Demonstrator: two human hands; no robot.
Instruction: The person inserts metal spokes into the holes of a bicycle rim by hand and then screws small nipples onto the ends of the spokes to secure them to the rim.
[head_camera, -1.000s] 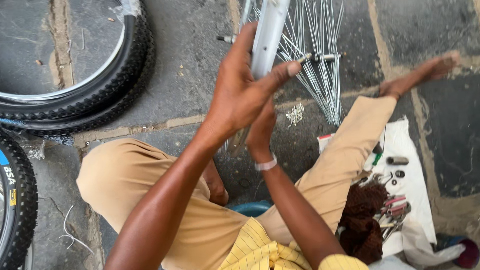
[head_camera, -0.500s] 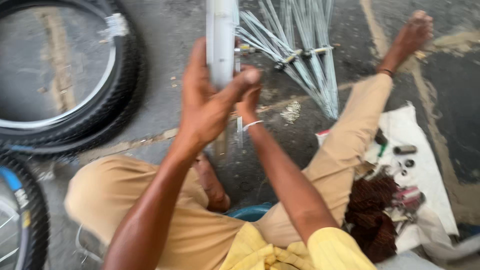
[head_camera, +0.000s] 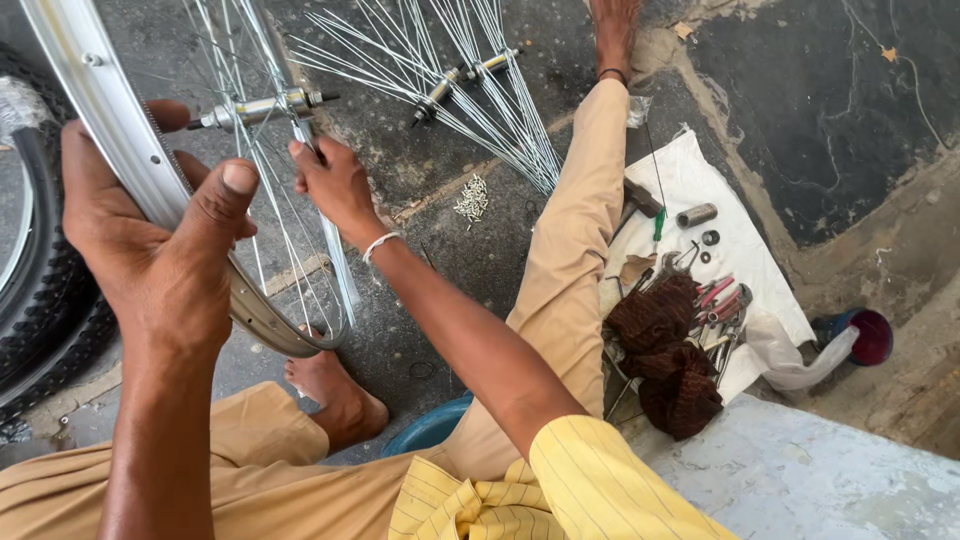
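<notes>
Rim (head_camera: 120, 150) ran off the top edge, so I saw only part of it. Left hand (head_camera: 160, 250) covered a stretch of it. Right hand's (head_camera: 335, 185) fingertips sat among spokes; couldn't tell what they pinched. Tyre (head_camera: 45, 300) was cut off at left. Tools (head_camera: 715, 305) lay half under a brown cloth (head_camera: 665, 355), too small to ID.

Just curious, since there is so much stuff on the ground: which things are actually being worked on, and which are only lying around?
In use:
left hand gripping the wheel rim
right hand on the spokes
hub

Lying about:
loose spoked hub
small metal bits
tools on white cloth
brown rag
tyre
</notes>
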